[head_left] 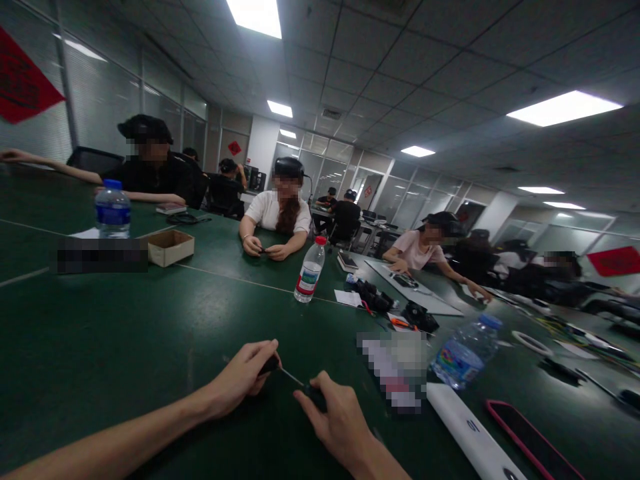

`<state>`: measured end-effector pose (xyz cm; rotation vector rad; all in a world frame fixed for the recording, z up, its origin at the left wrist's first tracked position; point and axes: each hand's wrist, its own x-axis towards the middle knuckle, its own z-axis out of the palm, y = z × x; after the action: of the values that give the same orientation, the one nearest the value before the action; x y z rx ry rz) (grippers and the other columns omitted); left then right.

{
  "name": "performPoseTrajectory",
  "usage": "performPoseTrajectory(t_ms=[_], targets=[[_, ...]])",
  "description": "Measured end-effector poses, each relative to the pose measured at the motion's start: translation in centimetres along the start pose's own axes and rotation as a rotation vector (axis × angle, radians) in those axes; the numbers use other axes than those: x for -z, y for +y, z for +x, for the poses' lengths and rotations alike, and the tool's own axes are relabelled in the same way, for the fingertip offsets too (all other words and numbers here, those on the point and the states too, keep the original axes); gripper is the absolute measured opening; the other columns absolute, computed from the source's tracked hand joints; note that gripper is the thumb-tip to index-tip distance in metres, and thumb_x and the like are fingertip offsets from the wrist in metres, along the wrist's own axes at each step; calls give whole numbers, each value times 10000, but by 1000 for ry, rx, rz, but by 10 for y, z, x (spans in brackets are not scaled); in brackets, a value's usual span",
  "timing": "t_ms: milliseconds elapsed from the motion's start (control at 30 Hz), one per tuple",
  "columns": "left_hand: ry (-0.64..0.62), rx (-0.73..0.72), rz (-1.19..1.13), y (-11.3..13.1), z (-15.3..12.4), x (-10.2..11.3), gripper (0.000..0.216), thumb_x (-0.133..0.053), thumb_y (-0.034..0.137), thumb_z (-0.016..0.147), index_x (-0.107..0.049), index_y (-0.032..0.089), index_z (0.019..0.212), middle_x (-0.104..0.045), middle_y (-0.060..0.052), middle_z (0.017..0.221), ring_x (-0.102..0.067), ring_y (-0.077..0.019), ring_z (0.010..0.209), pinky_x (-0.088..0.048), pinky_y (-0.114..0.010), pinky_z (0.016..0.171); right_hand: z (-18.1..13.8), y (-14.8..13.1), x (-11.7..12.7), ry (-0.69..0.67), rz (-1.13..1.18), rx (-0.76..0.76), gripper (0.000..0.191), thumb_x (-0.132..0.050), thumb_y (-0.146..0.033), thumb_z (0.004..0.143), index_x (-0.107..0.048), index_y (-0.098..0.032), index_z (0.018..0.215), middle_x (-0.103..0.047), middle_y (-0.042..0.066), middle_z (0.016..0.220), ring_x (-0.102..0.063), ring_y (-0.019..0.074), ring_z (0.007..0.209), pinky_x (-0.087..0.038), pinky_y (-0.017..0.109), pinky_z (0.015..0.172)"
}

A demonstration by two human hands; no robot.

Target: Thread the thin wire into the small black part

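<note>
My right hand (336, 415) is closed around the dark handle of a screwdriver (315, 397). Its thin metal shaft points up and left, the tip reaching a small black object (271, 365) in my left hand (245, 373). The fingers of that hand are wrapped about the object, hiding most of it, so its kind does not show. Both hands are just above the green table (150, 333), near its front edge.
A red-capped water bottle (307, 272) stands ahead, and a large blue-capped bottle (463, 353) to the right. Beside it lie a white box (470, 430) and a pink-edged phone (533, 440). Further left are an open cardboard box (171, 251) and another bottle (113, 210). People sit around.
</note>
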<state>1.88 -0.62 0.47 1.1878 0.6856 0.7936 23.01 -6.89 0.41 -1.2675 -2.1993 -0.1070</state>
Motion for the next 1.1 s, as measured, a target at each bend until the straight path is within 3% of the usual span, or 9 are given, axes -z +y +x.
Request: performPoseTrajectory(t_ms=[233,600,767,1100], targets=[[-71,-2,74,4,-4,-1,449,-402,623,857,-468,183,800,-311,92,550,-257,-66,455,-175,-201,440,-2,4,-2,-22,-15,41,174,-488,-354,940,-497,-184,906,-618,1,680,-582,114,518,-390,213,478],[-74,-19,50,0,-3,-1,324,-424,514,892,-468,195,865,-318,91,574,-242,-54,445,-153,-199,437,1,-1,3,11,-41,5,178,-550,-361,879,-499,-194,910,-625,9,705,-600,134,560,-412,219,494],[-35,-3,-62,-3,0,0,298,-479,510,874,-419,220,902,-313,105,557,-227,-51,435,-124,-195,429,3,-2,4,4,0,32,114,-492,-280,887,-506,-184,948,-618,15,741,-596,125,581,-412,215,502],[10,12,-132,-5,2,1,315,-497,514,863,-369,229,829,-317,114,528,-211,-45,411,-91,-195,422,3,-1,2,23,25,37,131,-485,-309,936,-529,-187,955,-635,28,780,-607,126,588,-419,219,497]])
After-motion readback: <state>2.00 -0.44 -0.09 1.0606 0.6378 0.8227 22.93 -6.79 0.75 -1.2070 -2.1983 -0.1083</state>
